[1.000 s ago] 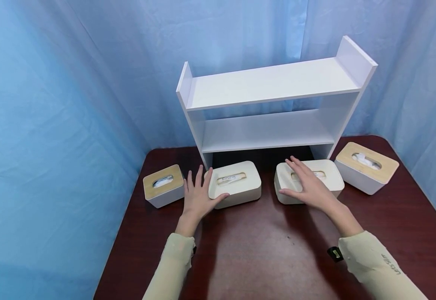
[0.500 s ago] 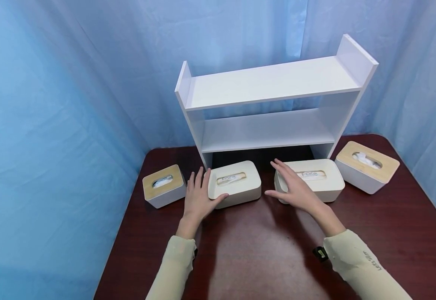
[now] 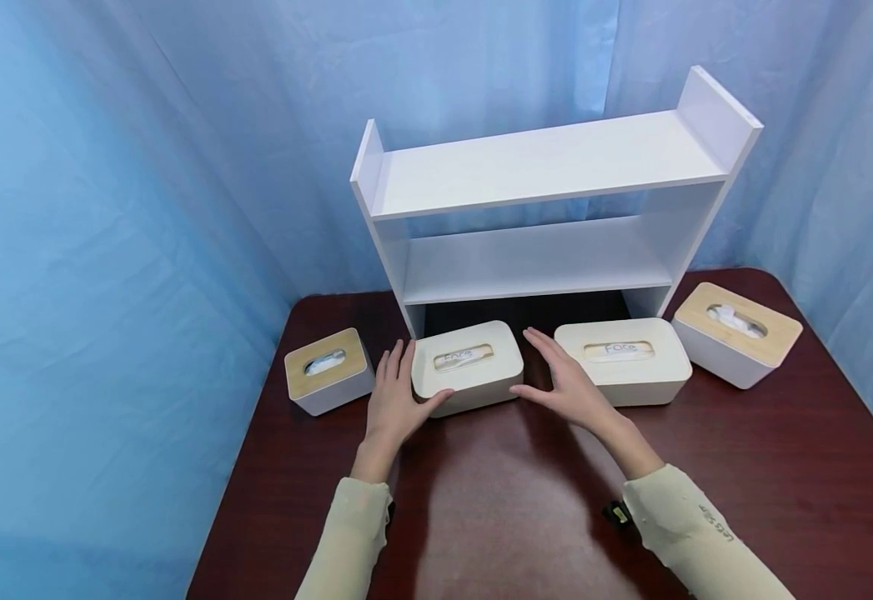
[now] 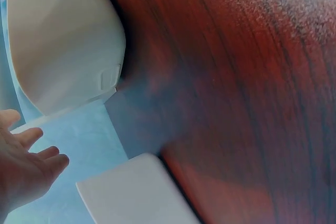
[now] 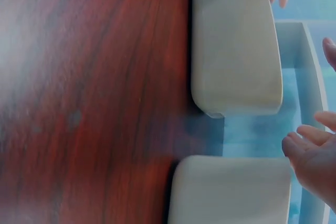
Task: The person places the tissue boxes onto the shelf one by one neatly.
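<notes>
Two cream tissue boxes with slotted lids stand side by side in front of the shelf. Around the left tissue box (image 3: pixel 469 379) my hands are spread. At its left end is my left hand (image 3: pixel 393 406), fingers straight and thumb out by its front corner; whether it touches is unclear. My right hand (image 3: pixel 569 387) hovers by its right end, fingers extended, in front of the right tissue box's (image 3: pixel 624 375) left side. In the left wrist view the left hand (image 4: pixel 26 166) holds nothing; in the right wrist view the right hand (image 5: pixel 315 156) is likewise bare.
A white two-tier shelf (image 3: pixel 541 250) stands at the back of the dark red table (image 3: pixel 496 517). A small wood-lidded tissue box (image 3: pixel 327 371) sits on the left, a larger wood-lidded one (image 3: pixel 736 333) on the right. Blue curtains (image 3: pixel 143 250) hang behind and to the left.
My right hand has moved left, from over the right cream tissue box to the right end of the left one. My left hand has barely shifted. The boxes look still.
</notes>
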{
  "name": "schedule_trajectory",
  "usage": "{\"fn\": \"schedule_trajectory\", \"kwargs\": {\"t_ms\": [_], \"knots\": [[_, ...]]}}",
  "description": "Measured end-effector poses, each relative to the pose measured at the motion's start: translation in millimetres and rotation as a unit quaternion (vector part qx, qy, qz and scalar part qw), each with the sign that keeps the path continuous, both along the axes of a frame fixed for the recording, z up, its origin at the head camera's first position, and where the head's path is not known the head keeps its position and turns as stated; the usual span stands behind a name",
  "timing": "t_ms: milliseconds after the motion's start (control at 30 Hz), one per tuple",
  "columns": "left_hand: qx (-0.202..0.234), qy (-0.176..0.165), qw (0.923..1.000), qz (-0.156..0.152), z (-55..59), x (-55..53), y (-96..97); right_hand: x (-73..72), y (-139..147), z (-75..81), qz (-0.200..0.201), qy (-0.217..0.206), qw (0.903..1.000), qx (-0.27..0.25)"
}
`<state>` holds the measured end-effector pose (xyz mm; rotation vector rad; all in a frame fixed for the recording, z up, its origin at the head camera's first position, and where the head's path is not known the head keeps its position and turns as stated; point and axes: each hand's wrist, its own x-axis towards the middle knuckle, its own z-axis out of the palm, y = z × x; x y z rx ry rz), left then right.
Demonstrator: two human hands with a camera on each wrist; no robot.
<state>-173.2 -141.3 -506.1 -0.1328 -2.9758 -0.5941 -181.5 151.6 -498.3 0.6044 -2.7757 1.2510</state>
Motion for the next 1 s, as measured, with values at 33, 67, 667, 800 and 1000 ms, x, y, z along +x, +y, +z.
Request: {"fn": "schedule_trajectory", "kwargs": {"t_ms": [33, 67, 667, 800, 1000], "knots": [[0.006, 0.001, 1.0, 0.001, -0.1, 0.6, -0.2, 0.3, -1.7, -0.8, -0.001, -0.001, 1.0, -0.003], [0.013, 0.001, 0.9999, 0.002, 0.1, 1.4, -0.3, 0.5, -3.2, -1.9, -0.002, 0.0, 1.0, -0.006], [0.121, -0.014, 0.9922, 0.023, -6.9, 7.5, -3.1, 4.5, -16.0, -21.5, -0.022, -0.071, 0.9922, -0.1], [0.152, -0.019, 0.9877, 0.032, -10.2, 9.0, -2.5, 3.8, -18.5, -26.1, -0.026, -0.075, 0.9906, -0.112], [0.217, -0.023, 0.9747, 0.049, -17.5, 12.4, -1.3, 4.7, -23.8, -30.9, -0.033, -0.069, 0.99, -0.118]]}}
